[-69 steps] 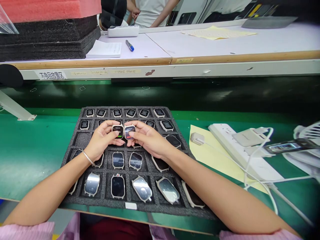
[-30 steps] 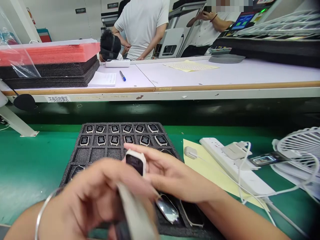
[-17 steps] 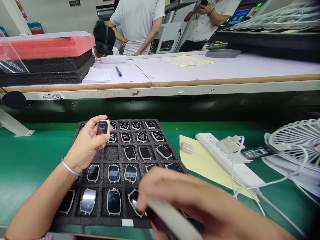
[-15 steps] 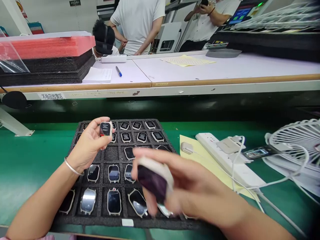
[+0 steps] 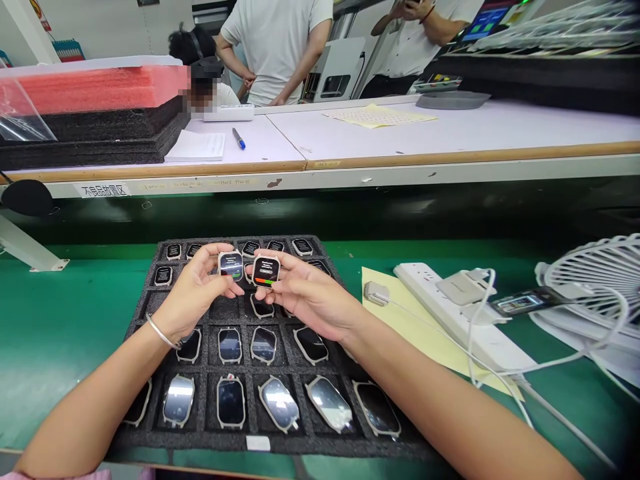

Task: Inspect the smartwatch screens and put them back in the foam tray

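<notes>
left hand (image 5: 193, 297) pinches one lit smartwatch (image 5: 231, 265); right hand (image 5: 305, 297) grips another watch (image 5: 265, 271) just beside it; both held above the black foam tray (image 5: 150, 303) of watches

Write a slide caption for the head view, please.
Left hand with one watch, right hand with a second watch, both screens lit, above a foam tray.

One view, head-mounted.
I look forward and down across the green counter (image 5: 60, 320), close above the foam tray (image 5: 200, 437); rear counter (image 5: 450, 133) beyond.
</notes>
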`<control>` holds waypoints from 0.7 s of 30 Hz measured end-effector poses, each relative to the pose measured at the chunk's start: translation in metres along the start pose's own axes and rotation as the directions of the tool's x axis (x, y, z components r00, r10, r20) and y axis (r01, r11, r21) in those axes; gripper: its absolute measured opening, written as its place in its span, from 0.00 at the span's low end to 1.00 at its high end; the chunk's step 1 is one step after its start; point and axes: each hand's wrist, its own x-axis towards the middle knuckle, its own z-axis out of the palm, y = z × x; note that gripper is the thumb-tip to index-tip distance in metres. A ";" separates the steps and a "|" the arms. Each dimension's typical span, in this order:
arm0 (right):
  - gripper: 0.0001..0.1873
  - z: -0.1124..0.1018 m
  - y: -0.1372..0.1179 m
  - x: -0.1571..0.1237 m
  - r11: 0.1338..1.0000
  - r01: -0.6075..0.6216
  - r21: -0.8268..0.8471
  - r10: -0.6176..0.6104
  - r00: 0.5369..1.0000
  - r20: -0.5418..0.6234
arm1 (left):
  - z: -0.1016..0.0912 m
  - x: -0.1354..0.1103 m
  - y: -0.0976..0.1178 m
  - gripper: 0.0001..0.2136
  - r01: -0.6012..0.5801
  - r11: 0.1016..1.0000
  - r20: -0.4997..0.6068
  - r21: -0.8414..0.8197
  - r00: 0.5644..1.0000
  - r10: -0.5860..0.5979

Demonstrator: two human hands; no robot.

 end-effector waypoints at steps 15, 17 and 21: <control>0.14 -0.006 -0.001 0.006 0.996 -0.025 0.081 0.021 0.999 0.048 | 0.002 0.001 -0.002 0.17 0.067 0.985 0.002 -0.157 0.998 -0.068; 0.15 -0.008 -0.001 0.007 0.996 -0.007 0.085 0.004 0.999 0.036 | 0.002 0.001 -0.002 0.15 0.068 0.983 -0.002 -0.171 0.998 -0.069; 0.17 -0.010 -0.001 0.008 0.997 -0.006 0.083 0.003 1.000 0.031 | 0.002 0.001 -0.001 0.13 0.063 0.980 -0.011 -0.191 0.998 -0.067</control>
